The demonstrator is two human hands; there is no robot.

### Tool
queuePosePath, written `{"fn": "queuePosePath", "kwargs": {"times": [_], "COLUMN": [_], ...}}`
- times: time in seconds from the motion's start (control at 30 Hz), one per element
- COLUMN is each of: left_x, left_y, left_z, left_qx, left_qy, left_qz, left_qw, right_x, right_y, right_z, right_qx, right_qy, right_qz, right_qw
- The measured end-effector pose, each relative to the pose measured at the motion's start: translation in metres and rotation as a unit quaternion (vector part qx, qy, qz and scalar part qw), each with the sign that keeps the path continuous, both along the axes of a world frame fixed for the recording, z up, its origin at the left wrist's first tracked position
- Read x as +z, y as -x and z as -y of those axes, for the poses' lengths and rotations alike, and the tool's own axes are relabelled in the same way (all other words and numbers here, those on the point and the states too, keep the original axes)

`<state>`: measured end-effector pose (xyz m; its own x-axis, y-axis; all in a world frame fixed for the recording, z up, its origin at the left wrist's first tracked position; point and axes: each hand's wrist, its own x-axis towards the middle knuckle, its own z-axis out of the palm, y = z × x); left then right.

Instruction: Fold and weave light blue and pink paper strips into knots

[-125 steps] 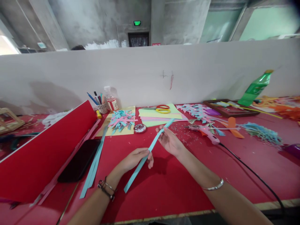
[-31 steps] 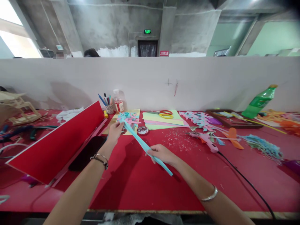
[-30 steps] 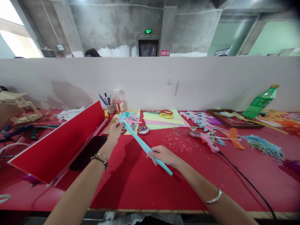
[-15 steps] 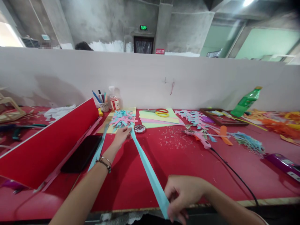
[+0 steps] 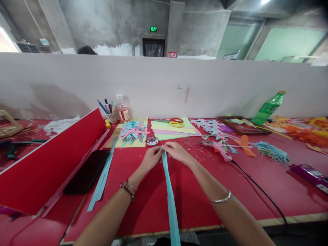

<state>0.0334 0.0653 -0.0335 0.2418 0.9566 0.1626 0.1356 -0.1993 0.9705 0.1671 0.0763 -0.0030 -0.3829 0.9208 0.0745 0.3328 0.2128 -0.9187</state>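
Hands (image 5: 151, 159) close together, pinching blue strip (image 5: 169, 191) | cup (image 5: 111, 118): pens (image 5: 103, 107) | brown tray (image 5: 252, 132): small pale pieces (image 5: 236, 121)

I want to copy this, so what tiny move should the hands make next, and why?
Perhaps fold the far end of the blue strip, because the left hand and right hand meet there, pinching it, while the rest trails free.

1. The left forearm (image 5: 110, 213) enters at the near left and slants far and rightward.
2. The right forearm (image 5: 230, 210) enters at the near right, slanting far and leftward.
3. Both wrists run fairly straight into the hands.
4. The left hand (image 5: 152, 159) and right hand (image 5: 178, 152) come together near the middle, fingers (image 5: 169, 146) bent, pinching; whether their tips touch is unclear.
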Motion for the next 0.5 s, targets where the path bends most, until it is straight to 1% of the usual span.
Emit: {"fn": "queuePosePath", "kwargs": {"times": [0.1,0.17,0.23,0.37,0.43,0.5], "left_x": [-0.001,-0.001,-0.002,-0.007,-0.009,-0.01], "left_y": [0.001,0.002,0.003,0.003,0.002,0.001], "left_z": [0.002,0.003,0.003,0.001,0.0,0.0], "left_qx": [-0.001,0.0,0.024,0.091,0.093,0.085], "left_qy": [0.037,0.048,0.034,-0.034,-0.043,-0.036], "left_qz": [0.026,0.031,0.021,-0.008,-0.011,-0.007], "left_qw": [0.999,0.998,0.999,0.995,0.995,0.996], "right_x": [-0.008,-0.012,-0.015,-0.017,-0.018,-0.019], "right_y": [0.002,0.002,0.003,0.007,0.01,0.013], "right_z": [-0.001,0.0,0.0,0.003,0.006,0.009], "right_qx": [0.004,0.003,0.011,0.03,0.029,0.014], "right_qy": [0.041,0.073,0.094,0.123,0.14,0.158], "right_qz": [-0.033,-0.068,-0.097,-0.127,-0.141,-0.165], "right_qw": [0.999,0.995,0.991,0.984,0.98,0.974]}}
